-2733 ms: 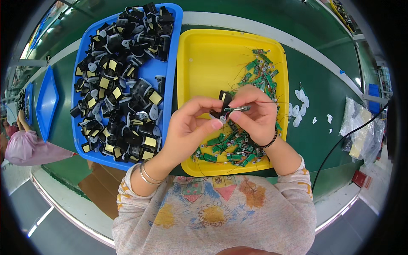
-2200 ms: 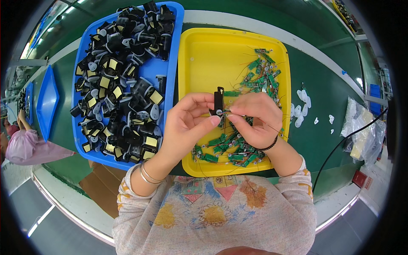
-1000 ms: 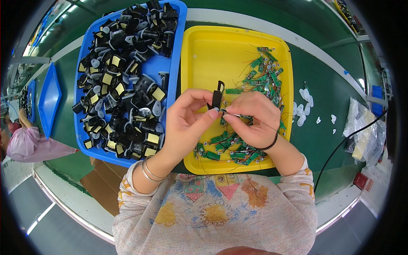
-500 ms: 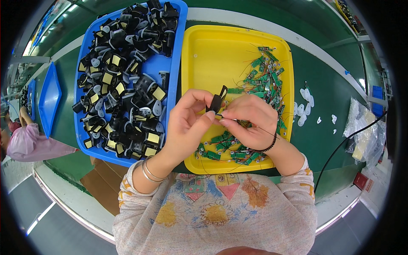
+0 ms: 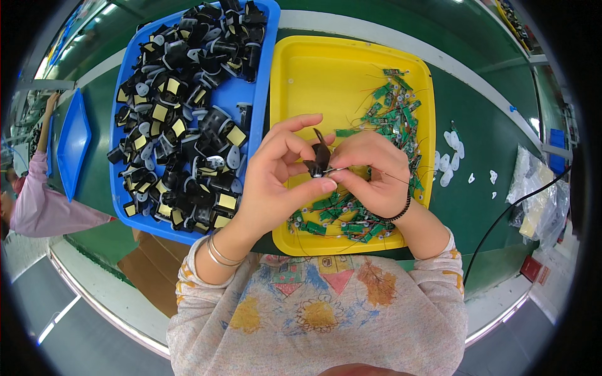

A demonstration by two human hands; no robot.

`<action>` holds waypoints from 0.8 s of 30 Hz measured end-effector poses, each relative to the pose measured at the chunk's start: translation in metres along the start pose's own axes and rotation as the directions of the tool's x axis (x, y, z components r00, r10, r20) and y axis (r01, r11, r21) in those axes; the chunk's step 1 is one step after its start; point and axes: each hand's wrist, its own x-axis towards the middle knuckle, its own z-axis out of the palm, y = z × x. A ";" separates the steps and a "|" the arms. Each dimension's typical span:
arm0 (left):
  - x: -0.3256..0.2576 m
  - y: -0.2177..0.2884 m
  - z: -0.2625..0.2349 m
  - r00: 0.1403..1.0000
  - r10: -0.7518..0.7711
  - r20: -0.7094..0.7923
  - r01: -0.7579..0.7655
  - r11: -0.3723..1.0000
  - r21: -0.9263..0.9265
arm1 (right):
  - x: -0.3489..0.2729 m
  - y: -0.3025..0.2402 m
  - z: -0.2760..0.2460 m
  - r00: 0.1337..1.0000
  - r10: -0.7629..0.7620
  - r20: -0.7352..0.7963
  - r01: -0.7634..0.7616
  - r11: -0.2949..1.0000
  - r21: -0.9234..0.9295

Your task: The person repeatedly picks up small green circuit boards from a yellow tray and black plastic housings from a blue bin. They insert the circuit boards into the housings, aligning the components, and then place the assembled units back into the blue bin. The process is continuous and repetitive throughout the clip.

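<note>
A small black plastic housing [image 5: 322, 154] is gripped between the thumb and fingers of my left hand [image 5: 273, 166], over the yellow tray [image 5: 307, 69]. The thumb and forefinger of my right hand [image 5: 376, 169] pinch a thin, wired piece [image 5: 337, 169] right against the housing's lower end. Its exact kind is too small to tell, and my fingers cover part of it. Below and beyond my right hand, green circuit boards [image 5: 395, 125] with fine wires lie heaped in the tray.
To the left, a blue tray [image 5: 268, 69] holds many black housings with pale yellow pads. White flat pieces [image 5: 446, 161] and a clear plastic bag [image 5: 539, 194] lie on the right. A black cable [image 5: 501, 216] runs there. Far left, a person in pink [image 5: 47, 194] works near another blue tray [image 5: 74, 147].
My left hand has tilted the black housing and its fingers have lifted and spread somewhat. My right fingertips stay at the housing. The far-left person has raised an arm.
</note>
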 end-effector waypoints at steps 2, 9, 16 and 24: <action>0.000 0.001 -0.001 1.000 -0.030 -0.001 0.030 0.997 0.067 | 0.000 -0.001 0.000 1.000 -0.002 0.016 0.002 1.000 -0.012; 0.000 -0.001 -0.002 0.995 0.096 -0.017 -0.076 0.877 0.475 | 0.001 -0.001 -0.001 0.998 0.016 0.057 -0.013 0.998 -0.056; 0.001 -0.001 -0.003 0.989 0.141 -0.032 -0.102 0.836 0.540 | 0.001 0.004 -0.003 0.993 0.033 0.115 -0.030 0.999 -0.032; -0.003 0.004 -0.003 0.990 0.128 -0.065 -0.078 0.860 0.504 | -0.003 0.004 -0.007 0.996 0.091 -0.006 -0.085 0.953 0.291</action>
